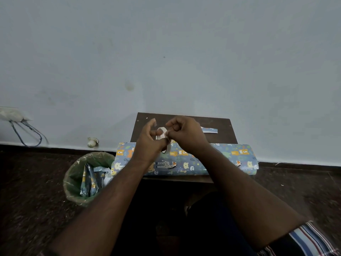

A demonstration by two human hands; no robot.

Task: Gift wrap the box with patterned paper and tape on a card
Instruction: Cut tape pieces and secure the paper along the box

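At the bottom of the frame two bare forearms are seen reaching upward toward the centre, with a striped sleeve visible at the lower right. At lower left a round bin lined with green plastic stands on the dark floor, scraps of patterned paper lying inside it. Above the forearms, across the middle of the frame, the box wrapped in blue paper printed with animals lies on the near edge of the small dark brown wooden surface; its long axis runs left to right, and it overhangs the surface at both ends. Just above the box, both hands are held together over its left-centre part. A pale ring of adhesive tape is gripped by the left hand, fingers curled round it, while the tape's free end appears to be pinched by the fingertips of the right hand, the exact contact being too small to make out. The box thus lies directly beneath and slightly nearer than the hands, so a freed strip would probably be brought straight down, neither hand being clearly closer. Further back, at right of the hands, a small strip of the patterned paper rests on the surface. Beyond it the pale grey wall fills the upper frame.
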